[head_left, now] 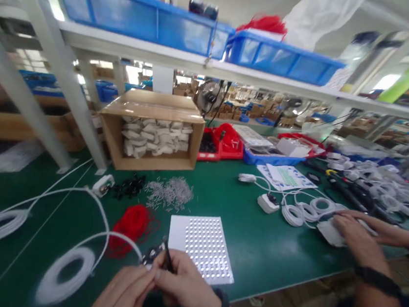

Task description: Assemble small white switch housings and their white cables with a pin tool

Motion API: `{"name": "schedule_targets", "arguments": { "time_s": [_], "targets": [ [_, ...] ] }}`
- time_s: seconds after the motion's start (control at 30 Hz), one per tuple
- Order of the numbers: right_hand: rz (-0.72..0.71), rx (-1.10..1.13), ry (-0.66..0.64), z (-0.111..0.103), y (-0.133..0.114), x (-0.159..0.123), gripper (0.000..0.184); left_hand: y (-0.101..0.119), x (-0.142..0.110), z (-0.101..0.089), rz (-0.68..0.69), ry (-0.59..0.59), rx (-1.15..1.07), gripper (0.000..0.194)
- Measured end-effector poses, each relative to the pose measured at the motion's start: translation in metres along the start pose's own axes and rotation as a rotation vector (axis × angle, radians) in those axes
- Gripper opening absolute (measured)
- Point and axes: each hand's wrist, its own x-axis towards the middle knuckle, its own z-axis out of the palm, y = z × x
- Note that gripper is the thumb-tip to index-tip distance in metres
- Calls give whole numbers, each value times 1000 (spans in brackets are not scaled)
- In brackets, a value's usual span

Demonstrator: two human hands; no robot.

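My left hand (124, 287) is closed at a small black-and-silver fitting (151, 255) on the end of a white cable (126, 239). My right hand (188, 282) meets it there, closed around a thin black piece (168, 254) that points upward; its kind is hard to make out. Fingers hide the contact between the parts. The cable runs left to a coil (47, 281) on the green table. Just beyond the hands lie a white sheet with rows of shiny round dots (178, 229) and a tangle of red strands (133, 222).
Small clear pieces (170, 192) and black parts (129, 186) lie in piles before an open carton (151, 166) of white packets. A white plug-like unit (103, 185) stands at left. At right, a co-worker's hands (355, 235) handle a white item near coiled cables (308, 210). A shelf (185, 61) spans above.
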Motion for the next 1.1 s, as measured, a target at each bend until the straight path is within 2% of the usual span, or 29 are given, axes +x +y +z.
{"name": "schedule_targets", "arguments": {
  "time_s": [0.07, 0.13, 0.27, 0.37, 0.5, 0.73, 0.83, 0.97, 1.1],
  "targets": [
    [47, 23, -56, -1, 2, -7, 37, 5, -5, -5, -92, 28, -69, 17],
    [49, -41, 6, -9, 7, -9, 32, 4, -16, -3, -257, 77, -107, 14],
    [-7, -307, 411, -35, 29, -2, 23, 1, -47, 7, -575, 81, -103, 7],
    [-37, -516, 503, -44, 43, 3, 22, 2, -60, 14, -624, -6, -126, 6],
    [-76, -692, 546, -38, 47, 5, 22, 4, -64, 20, -602, -97, -121, 7],
    [-97, -981, 546, -31, 43, 4, 19, 3, -64, 22, -553, -139, -125, 7],
    [-136, -1146, 497, -29, 44, 2, 18, 2, -63, 23, -569, -139, -140, 6],
    [-123, -1423, 335, -25, 37, 0, 17, -1, -57, 23, -747, -195, -198, 8],
    [-46, -1520, 254, -24, 24, 2, 13, -5, -53, 25, -927, -216, -254, 15]
  ]
}}
